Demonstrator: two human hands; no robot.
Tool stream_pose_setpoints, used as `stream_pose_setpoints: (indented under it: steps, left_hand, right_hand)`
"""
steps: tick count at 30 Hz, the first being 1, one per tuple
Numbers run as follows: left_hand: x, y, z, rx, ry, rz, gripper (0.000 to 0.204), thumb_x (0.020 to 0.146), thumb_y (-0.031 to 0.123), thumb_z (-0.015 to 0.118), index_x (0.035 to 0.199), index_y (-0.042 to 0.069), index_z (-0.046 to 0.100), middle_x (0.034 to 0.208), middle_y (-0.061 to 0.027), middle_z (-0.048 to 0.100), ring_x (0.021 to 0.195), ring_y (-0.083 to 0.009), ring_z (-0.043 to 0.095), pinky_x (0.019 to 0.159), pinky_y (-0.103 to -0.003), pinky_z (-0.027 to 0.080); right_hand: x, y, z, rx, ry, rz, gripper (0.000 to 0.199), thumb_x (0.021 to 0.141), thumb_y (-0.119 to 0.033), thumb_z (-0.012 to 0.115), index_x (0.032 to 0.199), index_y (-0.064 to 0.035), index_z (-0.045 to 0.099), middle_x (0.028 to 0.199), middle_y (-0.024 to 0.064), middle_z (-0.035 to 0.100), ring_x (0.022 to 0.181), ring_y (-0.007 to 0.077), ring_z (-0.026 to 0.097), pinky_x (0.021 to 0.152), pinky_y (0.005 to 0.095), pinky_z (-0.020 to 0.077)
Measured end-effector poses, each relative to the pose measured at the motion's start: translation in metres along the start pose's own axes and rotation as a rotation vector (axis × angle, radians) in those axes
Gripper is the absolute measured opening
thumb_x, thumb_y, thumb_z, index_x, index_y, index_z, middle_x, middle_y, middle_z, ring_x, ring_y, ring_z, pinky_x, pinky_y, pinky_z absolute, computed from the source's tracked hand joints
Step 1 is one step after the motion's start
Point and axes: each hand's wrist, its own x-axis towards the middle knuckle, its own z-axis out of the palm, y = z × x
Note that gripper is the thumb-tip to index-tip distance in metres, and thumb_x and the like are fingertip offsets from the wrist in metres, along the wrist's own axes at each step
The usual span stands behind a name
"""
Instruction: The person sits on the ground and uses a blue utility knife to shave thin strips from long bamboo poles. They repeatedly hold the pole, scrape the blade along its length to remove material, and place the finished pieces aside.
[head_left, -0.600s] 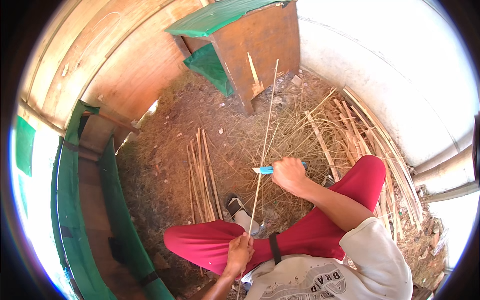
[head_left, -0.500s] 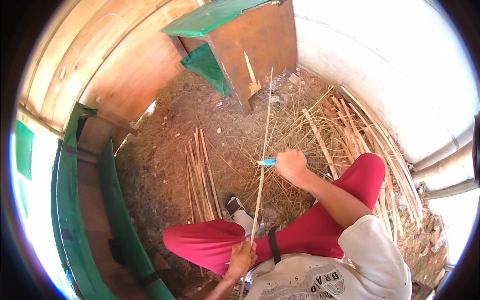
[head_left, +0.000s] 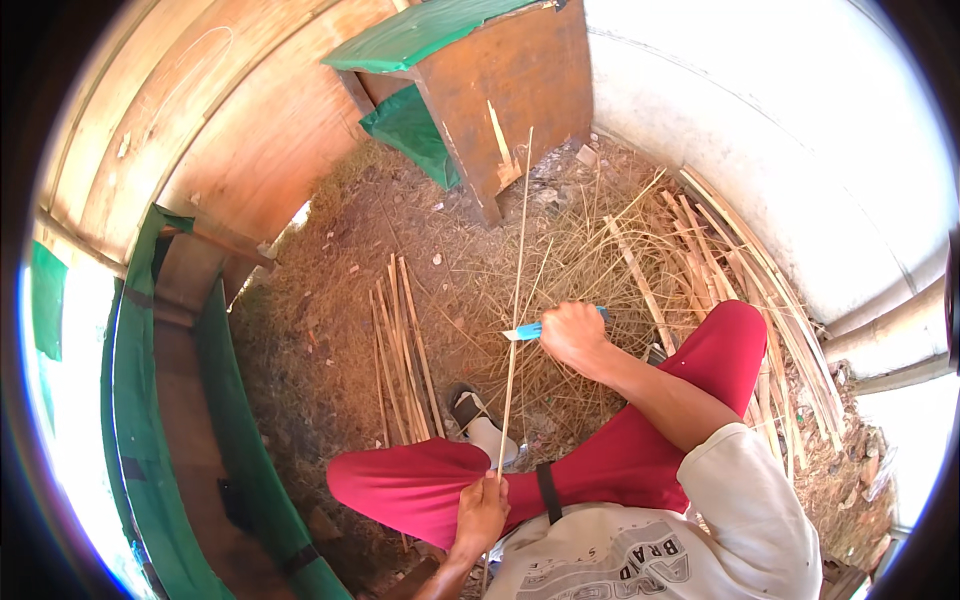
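Note:
My left hand (head_left: 482, 512) is closed round the lower part of a long, thin bamboo strip (head_left: 517, 290), close to my left thigh. From there the strip runs up and away from me, its far tip in front of the brown wooden cabinet. Farther out, my right hand (head_left: 573, 332) grips a blue-handled utility knife (head_left: 530, 331) in a fist. The knife's blade points left and lies across the strip, seemingly touching it. Fingers of both hands are partly hidden by the backs of the hands.
Several bamboo strips (head_left: 402, 340) lie left of my foot. A heap of thin shavings (head_left: 580, 240) and longer split bamboo pieces (head_left: 770, 290) spreads to the right. Ahead stands a wooden cabinet (head_left: 520, 85) with a green cover; a green-covered bench (head_left: 215, 400) lines the left.
The knife and my right hand have moved slightly left and nearer to me. The strip's far end has swung left, and my left hand has turned a little on it.

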Motion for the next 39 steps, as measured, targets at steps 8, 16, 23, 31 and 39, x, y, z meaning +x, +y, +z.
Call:
stream_pose_setpoints:
  steps: [8,16,23,31,39]
  left_hand:
    - [-0.017,-0.031,-0.026,0.249,0.035,-0.050,0.046,0.106,0.033,0.038,0.075,0.004,0.055,0.056,0.0008,0.046,0.051,-0.0083,0.044,0.047,-0.028,0.034]
    - [-0.055,-0.080,-0.064,0.618,-0.041,-0.006,0.028,0.100,0.026,0.049,0.086,0.004,0.060,0.066,-0.0110,0.058,0.061,-0.0276,0.059,0.056,-0.042,0.046]
    - [-0.051,-0.139,-0.106,1.345,-0.047,0.283,0.021,0.098,0.016,0.047,0.093,0.005,0.063,0.077,-0.0144,0.064,0.074,-0.0342,0.065,0.062,-0.046,0.050]
    - [-0.066,-0.136,-0.117,1.244,0.046,0.272,0.021,0.099,0.016,0.047,0.094,0.005,0.064,0.078,-0.0143,0.064,0.074,-0.0334,0.065,0.062,-0.046,0.050]
    - [-0.073,-0.132,-0.133,1.224,0.110,0.288,0.021,0.099,0.017,0.048,0.094,0.005,0.064,0.079,-0.0141,0.065,0.074,-0.0326,0.065,0.062,-0.045,0.050]
  right_hand:
    - [0.033,0.032,0.026,-0.039,0.110,0.063,0.019,0.085,-0.016,0.060,0.076,-0.0024,0.071,0.071,0.0154,0.068,0.066,0.0302,0.070,0.055,0.0431,0.0558]
    - [0.057,0.077,0.022,-0.013,0.101,0.269,0.021,0.089,-0.014,0.057,0.086,-0.0013,0.073,0.088,0.0189,0.071,0.077,0.0320,0.072,0.066,0.0428,0.0578]
    - [0.059,0.079,0.042,-0.005,0.099,0.285,0.021,0.088,-0.014,0.057,0.088,-0.0009,0.073,0.089,0.0192,0.071,0.082,0.0338,0.072,0.068,0.0446,0.0579]
    - [0.073,0.110,0.035,-0.006,0.118,0.401,0.020,0.089,-0.013,0.056,0.095,-0.0027,0.072,0.094,0.0181,0.071,0.088,0.0348,0.072,0.074,0.0450,0.0584]
    - [0.080,0.123,0.050,0.027,0.082,0.500,0.022,0.091,-0.015,0.056,0.098,-0.0036,0.073,0.098,0.0167,0.072,0.093,0.0340,0.071,0.078,0.0436,0.0584]
